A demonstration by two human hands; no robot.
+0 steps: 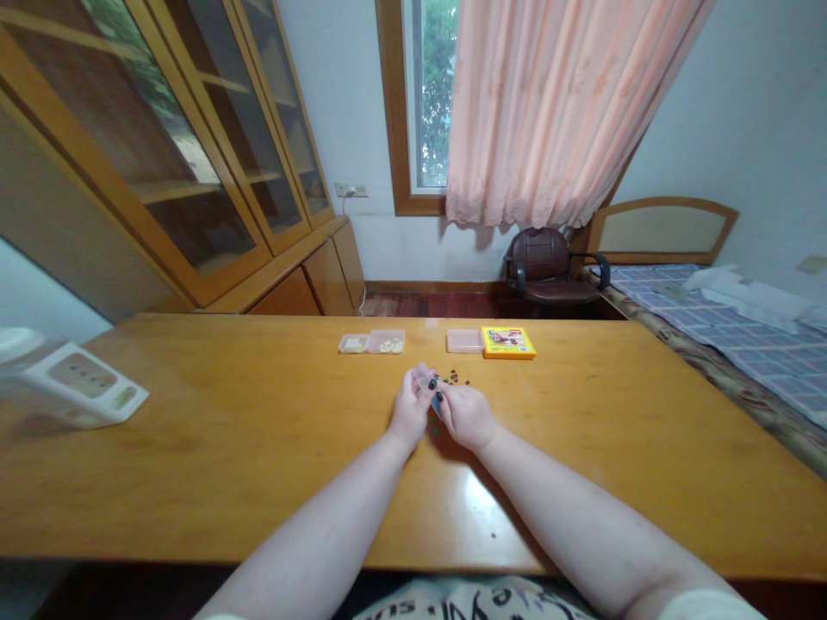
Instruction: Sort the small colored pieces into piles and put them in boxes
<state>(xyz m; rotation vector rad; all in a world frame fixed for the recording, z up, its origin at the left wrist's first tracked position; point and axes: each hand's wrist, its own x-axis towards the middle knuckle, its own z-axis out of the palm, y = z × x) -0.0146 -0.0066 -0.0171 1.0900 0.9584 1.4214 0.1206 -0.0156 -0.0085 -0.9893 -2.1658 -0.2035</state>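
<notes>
Both my hands meet over the middle of the wooden table (194, 430). My left hand (408, 412) is closed round a small clear plastic piece (423, 376), held up between fingers and thumb. My right hand (466, 415) is closed against it from the right, pinching something small and bluish (438, 403) that I cannot name. Just beyond my fingers lie several tiny dark and coloured pieces (454, 377) scattered on the table.
Two small clear boxes (372, 343) with pale contents sit further back, beside a clear lid (464, 341) and a yellow box (507, 342). A white appliance (61, 383) lies at the left edge. A chair (549, 267), a bed (730, 336) and a glass cabinet (194, 164) surround the table.
</notes>
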